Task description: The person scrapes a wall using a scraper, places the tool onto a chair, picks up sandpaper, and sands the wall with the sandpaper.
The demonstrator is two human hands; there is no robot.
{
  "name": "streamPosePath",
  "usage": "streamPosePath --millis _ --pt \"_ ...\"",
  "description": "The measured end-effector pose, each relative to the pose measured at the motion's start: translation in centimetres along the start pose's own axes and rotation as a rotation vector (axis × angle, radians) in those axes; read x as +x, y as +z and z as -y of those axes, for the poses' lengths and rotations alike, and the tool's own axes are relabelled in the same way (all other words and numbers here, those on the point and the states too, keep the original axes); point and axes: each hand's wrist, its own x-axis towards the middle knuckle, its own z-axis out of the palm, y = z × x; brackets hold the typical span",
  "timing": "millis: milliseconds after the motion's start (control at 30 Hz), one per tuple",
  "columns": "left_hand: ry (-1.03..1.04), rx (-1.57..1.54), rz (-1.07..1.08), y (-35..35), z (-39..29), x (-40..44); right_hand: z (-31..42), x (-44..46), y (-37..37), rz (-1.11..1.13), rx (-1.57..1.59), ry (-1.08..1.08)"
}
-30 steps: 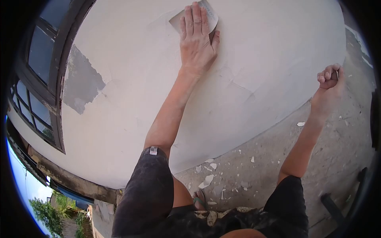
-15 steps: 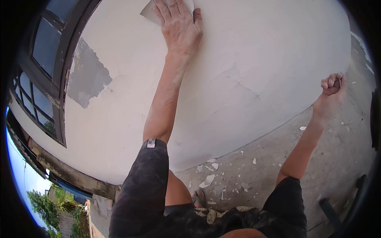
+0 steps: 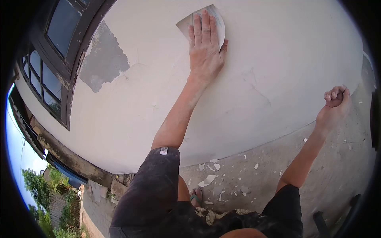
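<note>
My left hand (image 3: 205,57) lies flat on a sheet of sandpaper (image 3: 185,24), pressing it against the upper part of the cream wall (image 3: 158,79). Its fingers are stretched forward over the sheet, with the thumb off to the right at the sheet's lower edge. Printing shows on the back of the paper, and the side facing the wall is hidden. Out to the right, my right hand (image 3: 335,105) is held in a loose fist, fingers curled in and dusty; I see nothing in it.
A grey patch (image 3: 104,59) of bare wall shows beside the dark window frame (image 3: 75,59). Fine cracks (image 3: 258,92) run across the wall. Flakes of paint (image 3: 207,181) lie on the concrete floor (image 3: 254,190) near my sandalled foot (image 3: 196,197). Dark bars (image 3: 320,222) stand at lower right.
My left hand and the sandpaper have moved right and lower in view, showing more of the sheet. The camera view has shifted slightly. The right hand stays curled.
</note>
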Motion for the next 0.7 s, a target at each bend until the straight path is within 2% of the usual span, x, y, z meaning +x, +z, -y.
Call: streamPosePath --millis 67,167,267,367,467,567,700 --pt "-0.053 -0.019 0.205 0.0 -1.1 -8.3 0.7 -1.1 1.4 -0.036 -0.034 0.034" --pt "-0.002 -0.007 0.175 0.2 0.0 -7.0 0.7 -0.6 0.3 0.078 -0.043 -0.010" --pt "0.092 -0.013 -0.048 0.3 0.9 3.4 0.7 0.1 -0.7 0.061 -0.032 -0.048" --pt "0.026 0.000 -0.062 0.1 0.3 3.5 0.9 0.2 -0.8 0.015 0.002 -0.034" --pt "-0.044 -0.019 0.140 0.1 -1.0 -6.6 1.6 -0.4 0.0 -0.004 -0.045 0.007" --pt "0.019 0.020 0.172 -0.6 0.1 -5.1 1.7 0.3 -0.9 0.033 -0.044 -0.035" --pt "0.056 -0.061 -0.095 -0.7 1.0 5.4 1.5 0.7 -1.5 -0.031 -0.020 -0.036"
